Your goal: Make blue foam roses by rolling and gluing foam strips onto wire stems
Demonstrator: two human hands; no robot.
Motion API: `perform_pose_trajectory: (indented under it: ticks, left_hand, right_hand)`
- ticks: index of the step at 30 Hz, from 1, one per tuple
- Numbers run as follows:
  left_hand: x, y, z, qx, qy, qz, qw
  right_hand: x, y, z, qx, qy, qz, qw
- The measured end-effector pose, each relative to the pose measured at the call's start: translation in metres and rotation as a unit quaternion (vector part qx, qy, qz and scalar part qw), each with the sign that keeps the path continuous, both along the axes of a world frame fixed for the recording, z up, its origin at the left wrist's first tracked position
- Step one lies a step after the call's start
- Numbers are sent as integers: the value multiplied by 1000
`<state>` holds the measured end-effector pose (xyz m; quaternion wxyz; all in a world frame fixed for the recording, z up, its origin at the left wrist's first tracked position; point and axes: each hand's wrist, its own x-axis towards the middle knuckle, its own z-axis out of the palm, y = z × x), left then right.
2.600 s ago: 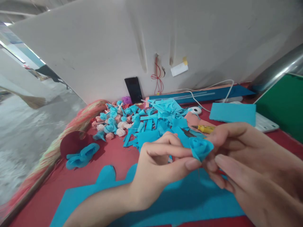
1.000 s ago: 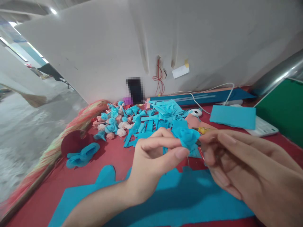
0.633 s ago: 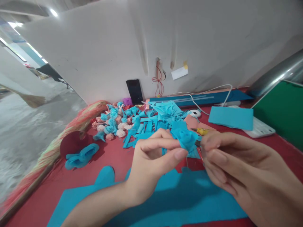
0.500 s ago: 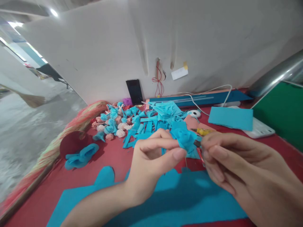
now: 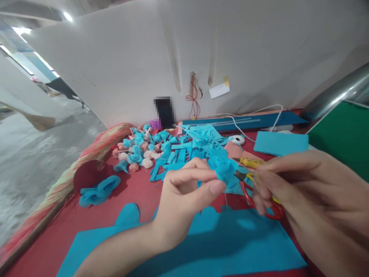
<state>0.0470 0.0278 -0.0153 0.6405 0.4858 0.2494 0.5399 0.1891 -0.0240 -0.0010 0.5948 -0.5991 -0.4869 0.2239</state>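
Note:
My left hand (image 5: 184, 200) pinches a blue paper rose (image 5: 223, 168) between thumb and forefinger, above the table. A thin thread or wire hangs below the rose. To the right of it, the fingers of my right hand (image 5: 300, 192) are closed in a pinch and partly blurred; anything between them cannot be made out. Beneath and beside those fingers lie pliers (image 5: 246, 190) with red and yellow grips and a yellow-handled tool (image 5: 250, 163), both partly covered by the hand. A large blue sheet (image 5: 230, 246) lies under both hands.
Small blue, pink and white flowers (image 5: 135, 150) are heaped at the left, beside blue strips and scraps (image 5: 201, 138). A two-petal blue piece (image 5: 99, 191) lies nearer. Behind stand a dark phone (image 5: 165, 112) and the white panel (image 5: 129, 57). A blue stack (image 5: 281, 143) sits right.
My right hand has moved right, away from the rose, uncovering more of the pliers and the yellow-handled tool. My left hand and the rose have hardly moved.

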Motion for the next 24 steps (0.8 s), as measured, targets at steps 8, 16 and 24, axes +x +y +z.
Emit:
perform_pose_trajectory:
  ticks: [8, 16, 24]
  left_hand:
    - [1, 7, -2, -12, 13, 7, 1000]
    - [4, 14, -2, -44, 18, 18, 999]
    - [4, 12, 0, -54, 4, 15, 998]
  right_hand:
    - [7, 13, 4, -10, -16, 6, 1000]
    - [31, 54, -16, -88, 150, 79, 982]
    - [38, 66, -27, -117, 157, 100, 976]
